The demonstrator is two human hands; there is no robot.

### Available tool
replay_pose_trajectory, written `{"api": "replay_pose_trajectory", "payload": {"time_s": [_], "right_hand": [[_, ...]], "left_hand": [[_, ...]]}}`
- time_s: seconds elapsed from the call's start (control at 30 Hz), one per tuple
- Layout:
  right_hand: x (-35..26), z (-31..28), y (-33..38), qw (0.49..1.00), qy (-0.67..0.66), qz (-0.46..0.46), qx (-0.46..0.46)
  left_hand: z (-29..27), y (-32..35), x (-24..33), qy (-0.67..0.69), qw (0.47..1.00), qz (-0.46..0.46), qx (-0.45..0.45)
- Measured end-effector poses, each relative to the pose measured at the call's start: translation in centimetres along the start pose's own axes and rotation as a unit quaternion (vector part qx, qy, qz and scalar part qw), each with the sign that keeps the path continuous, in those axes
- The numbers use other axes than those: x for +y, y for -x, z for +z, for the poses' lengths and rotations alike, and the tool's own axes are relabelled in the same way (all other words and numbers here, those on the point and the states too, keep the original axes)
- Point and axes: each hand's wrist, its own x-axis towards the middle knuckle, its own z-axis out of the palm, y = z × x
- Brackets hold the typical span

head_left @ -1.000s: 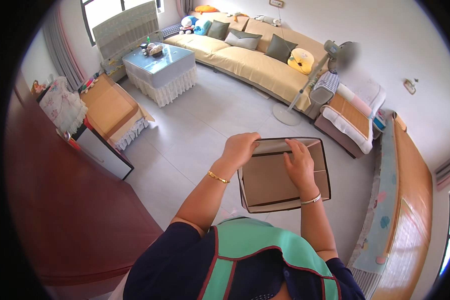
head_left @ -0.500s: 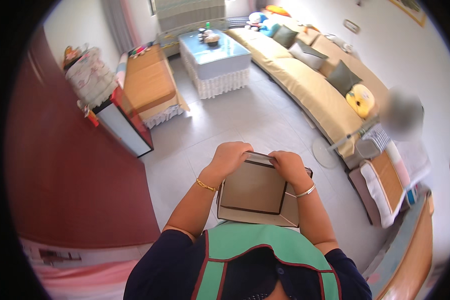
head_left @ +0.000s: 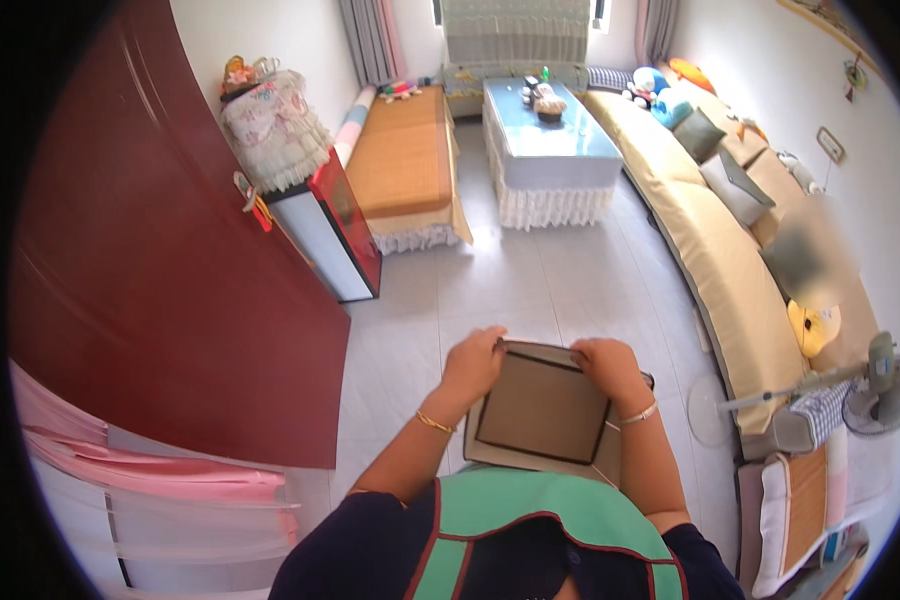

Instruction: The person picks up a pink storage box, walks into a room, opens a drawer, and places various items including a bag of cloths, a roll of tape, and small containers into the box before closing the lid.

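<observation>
In front of my green apron I hold a beige fabric storage box [head_left: 545, 408] with dark-edged trim, its open inside facing up toward me. My left hand [head_left: 477, 362] is closed on the far left part of its rim. On the far right part of the same rim, my right hand [head_left: 610, 368] grips with bent fingers. Both hands hide the far corners of the box. A flat square panel with dark edging shows inside it.
A dark red door [head_left: 170, 280] stands at left beside a cabinet [head_left: 335, 225]. Ahead are a wooden daybed [head_left: 400, 150] and a glass-topped table [head_left: 550, 130]. A long beige sofa [head_left: 700, 240] and a standing fan [head_left: 880, 385] line the right, above the tiled floor [head_left: 490, 290].
My view has swung to the right and moved toward the room, with the door now larger at left. Both hands still hold the box by its far rim.
</observation>
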Motion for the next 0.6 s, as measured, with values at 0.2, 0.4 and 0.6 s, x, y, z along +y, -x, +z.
{"api": "replay_pose_trajectory", "payload": {"time_s": [0.2, 0.4, 0.6], "right_hand": [[1.4, -1.5, -5.7, 1.000, 0.021, 0.001, -0.012], [4.8, -3.1, -8.6, 0.998, -0.066, -0.016, -0.002], [12.3, -3.7, -11.6, 0.995, -0.080, 0.020, 0.062]], "left_hand": [[0.4, -6.4, -1.3, 0.040, 0.999, 0.002, -0.007], [4.0, -11.1, -3.0, 0.018, 0.999, 0.025, 0.023], [1.5, -13.6, -3.6, 0.008, 0.996, -0.012, 0.090]]}}
